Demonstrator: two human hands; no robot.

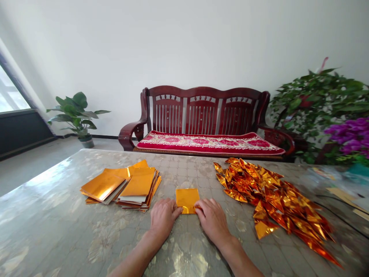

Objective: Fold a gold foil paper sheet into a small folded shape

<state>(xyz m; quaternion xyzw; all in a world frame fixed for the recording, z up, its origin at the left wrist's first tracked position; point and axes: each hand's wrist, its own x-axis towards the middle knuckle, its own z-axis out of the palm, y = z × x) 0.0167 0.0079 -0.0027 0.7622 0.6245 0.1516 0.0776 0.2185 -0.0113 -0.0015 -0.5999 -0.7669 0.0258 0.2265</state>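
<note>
A small gold sheet (187, 200) lies flat on the tabletop (57, 223), dead centre and just ahead of both hands, its near edge tucked under the fingertips. It looks close to square, so no long axis stands out; its edges run roughly parallel to the tabletop's near side. The left hand (163, 217) sits at the sheet's near-left corner, the right hand (212, 219) at its near-right corner, and neither is clearly the closer: both touch it. Both hands lie palm down, low on the tabletop, fingers loosely curled and pointing forward and inward, pressing or pinching the near edge rather than gripping anything whole; the forearms run back toward the camera in a narrow V. To the left, well apart, is a stack of gold sheets (123, 185); to the right, a heap of folded gold pieces (273, 200). Behind the tabletop stands a bench (206, 123).
</note>
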